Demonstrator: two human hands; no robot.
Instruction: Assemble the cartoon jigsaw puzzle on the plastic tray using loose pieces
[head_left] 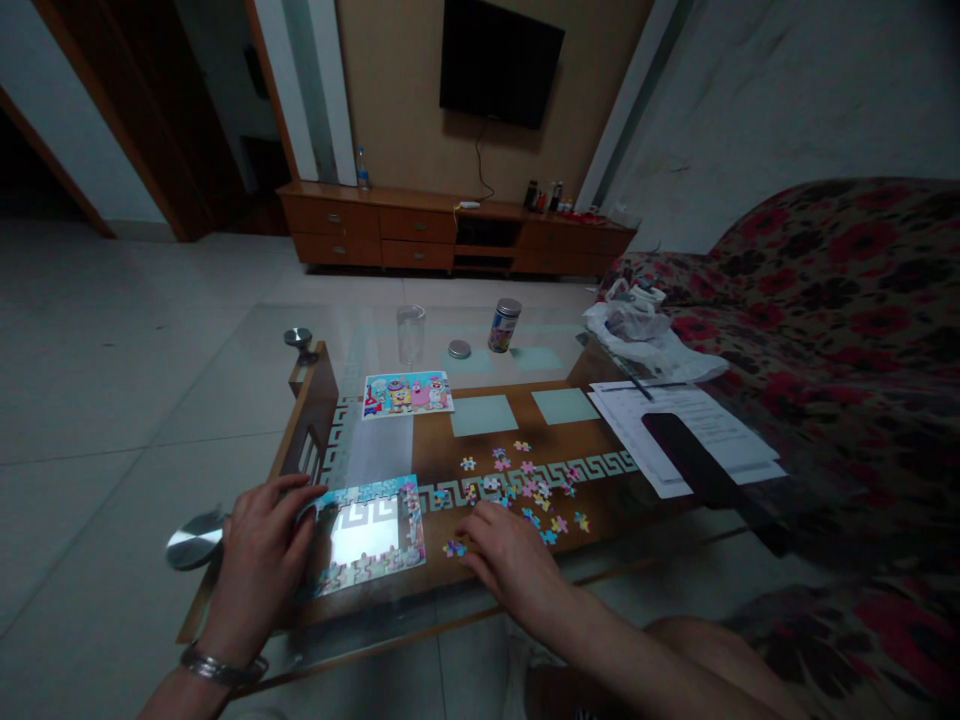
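A jigsaw frame point(369, 533) with only its border filled lies on the glass table point(352, 345) near the front edge. My left hand point(259, 553) rests on the frame's left edge with fingers stretched out, holding nothing. My right hand point(508, 553) lies just right of the frame, fingers curled down onto a loose puzzle piece point(453, 548). Several loose coloured pieces point(529, 485) are scattered beyond the right hand. A cartoon reference picture point(407, 393) lies farther back.
A drinking glass point(410, 334), a round lid point(459, 349) and a small jar point(504, 325) stand at the table's far side. Papers point(694, 430) with a dark flat object point(686, 450) and a plastic bag point(645, 335) lie at right. A floral sofa point(847, 330) borders the right.
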